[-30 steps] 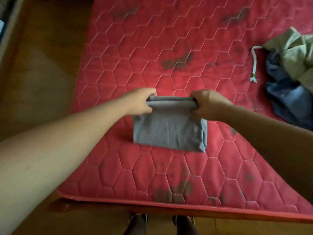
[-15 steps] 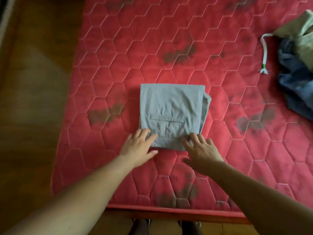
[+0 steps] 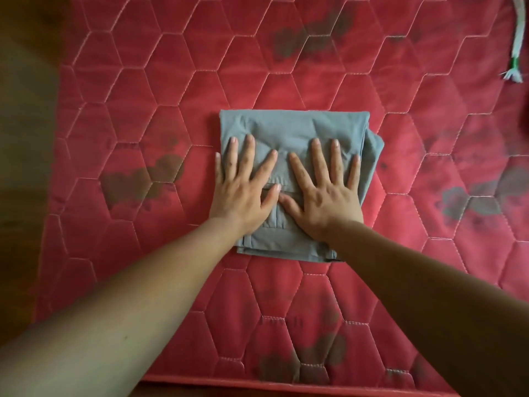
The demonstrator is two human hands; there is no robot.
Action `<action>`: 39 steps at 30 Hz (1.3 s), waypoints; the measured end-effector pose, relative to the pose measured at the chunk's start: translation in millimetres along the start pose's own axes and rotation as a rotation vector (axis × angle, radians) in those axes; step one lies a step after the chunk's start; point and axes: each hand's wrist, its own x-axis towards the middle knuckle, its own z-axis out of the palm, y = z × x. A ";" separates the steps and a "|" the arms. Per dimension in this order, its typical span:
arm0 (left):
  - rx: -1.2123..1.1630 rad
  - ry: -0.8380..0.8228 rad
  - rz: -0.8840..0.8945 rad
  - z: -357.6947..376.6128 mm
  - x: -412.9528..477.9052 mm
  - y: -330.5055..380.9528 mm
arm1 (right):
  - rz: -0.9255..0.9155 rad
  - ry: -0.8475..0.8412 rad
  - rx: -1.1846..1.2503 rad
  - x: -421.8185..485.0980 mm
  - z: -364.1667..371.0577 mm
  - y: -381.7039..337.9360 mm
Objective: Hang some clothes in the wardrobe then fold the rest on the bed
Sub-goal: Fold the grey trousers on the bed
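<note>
2 hands (image 3: 243, 196) flat on garment (image 3: 292, 126) w/ fingers (image 3: 317, 160) splayed.

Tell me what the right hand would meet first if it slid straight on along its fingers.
The right hand lies flat on the folded grey trousers; ahead is only more of that cloth, then the red mattress. Nothing else seems to lie in line.

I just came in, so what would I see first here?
The left hand and right hand press flat, side by side, on a folded grey garment in the middle. It lies on a red quilted mattress with dark stains; a white cord shows top right.
</note>
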 end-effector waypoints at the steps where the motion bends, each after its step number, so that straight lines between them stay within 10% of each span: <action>1: -0.018 -0.021 -0.007 -4.0 -0.1 0.2 | 0.003 -0.039 0.010 -0.3 -4.3 -1.3; 20: -0.201 0.102 -0.128 -4.6 -10.1 -3.9 | 0.138 0.141 0.165 -6.3 -5.3 15.4; 27: -0.274 0.086 -0.279 10.0 -58.7 11.5 | 0.424 0.078 0.469 -66.3 14.8 -4.4; 31: -0.699 0.130 -0.482 -22.7 -45.9 10.9 | 0.589 0.180 0.946 -49.7 -11.3 1.7; 35: -1.129 -0.188 -0.636 -72.5 -20.4 -8.9 | 0.708 -0.049 1.397 -30.5 -55.8 23.4; 39: -1.023 -0.385 -0.490 -121.8 -17.9 -15.8 | 0.536 -0.226 1.101 -32.3 -105.4 23.5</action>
